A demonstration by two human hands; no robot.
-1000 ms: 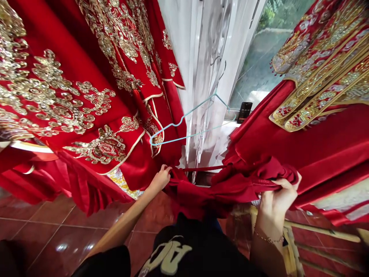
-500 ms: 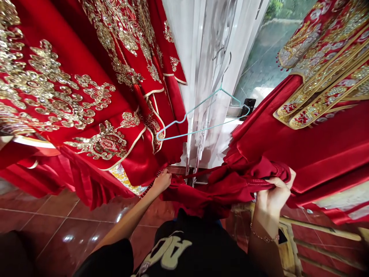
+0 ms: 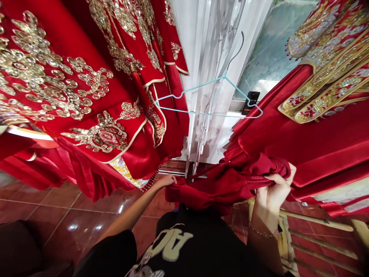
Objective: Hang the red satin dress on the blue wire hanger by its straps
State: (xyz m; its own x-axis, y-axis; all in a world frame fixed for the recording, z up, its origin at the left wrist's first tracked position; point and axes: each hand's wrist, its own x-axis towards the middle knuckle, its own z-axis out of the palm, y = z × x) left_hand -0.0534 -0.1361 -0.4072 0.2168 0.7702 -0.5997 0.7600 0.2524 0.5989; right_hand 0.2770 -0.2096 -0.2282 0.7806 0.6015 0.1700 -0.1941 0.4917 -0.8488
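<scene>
Head view: the person's left hand (image 3: 168, 180) pinches the left end of a dark red garment (image 3: 207, 189) at near centre; the right hand (image 3: 275, 188) grips its bunched right end, probably to spread the cloth between them. Farther off is a bare blue hanger (image 3: 207, 114).

On my feed I see a plain dark red cloth garment (image 3: 213, 192), bunched in soft folds and held crosswise between the left hand (image 3: 167, 180) and the right hand (image 3: 273, 189). A narrow strip spans its upper side; stitching shows near its thickly gathered right end.
</scene>
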